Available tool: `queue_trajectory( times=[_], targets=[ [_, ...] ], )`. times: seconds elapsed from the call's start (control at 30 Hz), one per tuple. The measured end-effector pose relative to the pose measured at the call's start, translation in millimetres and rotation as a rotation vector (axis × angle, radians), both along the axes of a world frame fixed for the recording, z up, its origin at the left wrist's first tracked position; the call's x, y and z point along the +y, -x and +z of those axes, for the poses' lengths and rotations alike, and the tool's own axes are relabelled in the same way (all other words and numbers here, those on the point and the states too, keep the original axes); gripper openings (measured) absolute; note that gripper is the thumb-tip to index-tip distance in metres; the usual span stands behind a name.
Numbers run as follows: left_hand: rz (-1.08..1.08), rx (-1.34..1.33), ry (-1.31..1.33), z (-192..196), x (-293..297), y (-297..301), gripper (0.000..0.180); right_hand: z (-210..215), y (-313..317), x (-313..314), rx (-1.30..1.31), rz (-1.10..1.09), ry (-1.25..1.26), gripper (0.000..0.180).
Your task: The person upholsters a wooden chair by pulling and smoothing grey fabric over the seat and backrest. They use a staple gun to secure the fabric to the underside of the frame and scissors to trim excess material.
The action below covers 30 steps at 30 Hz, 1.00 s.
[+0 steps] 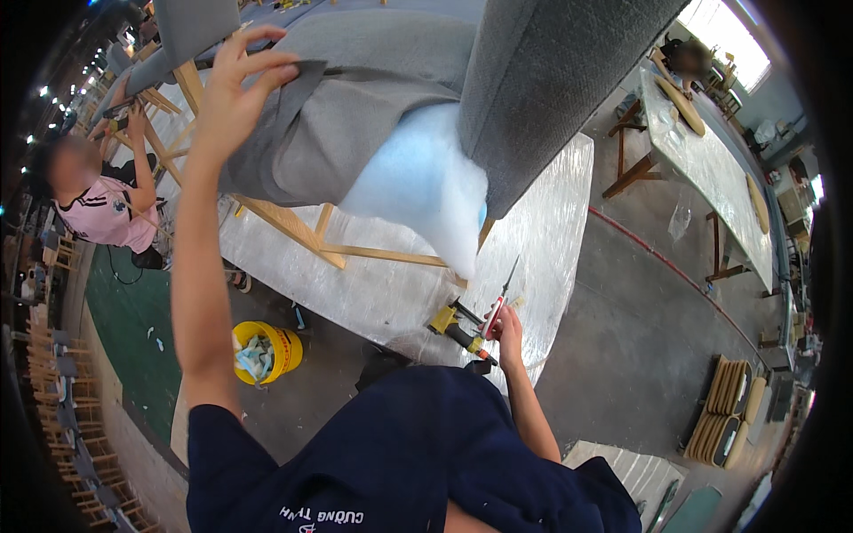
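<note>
Upholstery fabric (355, 115), grey, draped over a pale wooden chair frame (293, 226) that lies on the plastic-sheeted surface (551, 222); taken here as the landmark. Left hand (235, 89): raised to the fabric's upper left edge, grip pinching that edge between thumb and fingers, apparently to pull the cloth taut over the frame. White wadding (426, 191): bulging out from under the fabric's right side, hanging down toward the surface, not yet covered. Second grey upholstered panel (551, 80): coarser weave, standing just right of the fabric and pressing against the wadding. Right hand (508, 333): low, below and right of the fabric, at the near edge of the surface; grip pressed together around the red handles of a pair of scissors (499, 302), blades pointing up toward the wadding, seemingly kept ready while the other hand controls the cloth. Yellow-and-black power tool (458, 327): lying on the surface just left of the scissors, below the fabric, within easy reach. Yellow bucket (265, 351): on the floor below the fabric's left part, holding scraps. Another person in a pink shirt (102, 213): seated well left of the fabric, among more wooden frames. Stack of padded seat panels (727, 413): on the floor far right of the fabric, well apart
</note>
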<state>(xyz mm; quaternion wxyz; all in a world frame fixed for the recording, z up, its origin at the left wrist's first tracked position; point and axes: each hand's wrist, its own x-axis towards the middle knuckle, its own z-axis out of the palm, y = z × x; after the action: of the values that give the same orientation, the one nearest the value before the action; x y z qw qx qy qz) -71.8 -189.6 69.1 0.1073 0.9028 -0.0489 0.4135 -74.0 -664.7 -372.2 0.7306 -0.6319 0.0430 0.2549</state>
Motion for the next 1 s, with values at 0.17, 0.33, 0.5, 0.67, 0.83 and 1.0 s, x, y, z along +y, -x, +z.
queue_trajectory(
  times=[0.17,0.33,0.5,0.67,0.83,1.0],
  targets=[
    [-0.101,-0.203,-0.153,-80,-122,31,0.07,53,15,-7,-0.116,-0.072,0.027,0.02],
    [0.102,-0.048,-0.273,-171,-197,-2,0.09,132,8,1,-0.221,0.011,0.082,0.017],
    [-0.23,-0.194,-0.26,-131,-155,17,0.032,205,2,11,-0.539,0.12,0.155,0.025],
    [-0.37,-0.097,-0.065,-79,-146,25,0.029,243,-3,38,-0.668,0.241,0.108,0.028],
    [-0.107,-0.08,-0.196,-85,-223,23,0.044,250,-2,49,-0.517,-0.018,-0.182,0.012],
    [-0.016,-0.207,-0.124,-121,-210,8,0.042,256,1,44,-0.608,0.093,-0.041,0.017]
  ],
)
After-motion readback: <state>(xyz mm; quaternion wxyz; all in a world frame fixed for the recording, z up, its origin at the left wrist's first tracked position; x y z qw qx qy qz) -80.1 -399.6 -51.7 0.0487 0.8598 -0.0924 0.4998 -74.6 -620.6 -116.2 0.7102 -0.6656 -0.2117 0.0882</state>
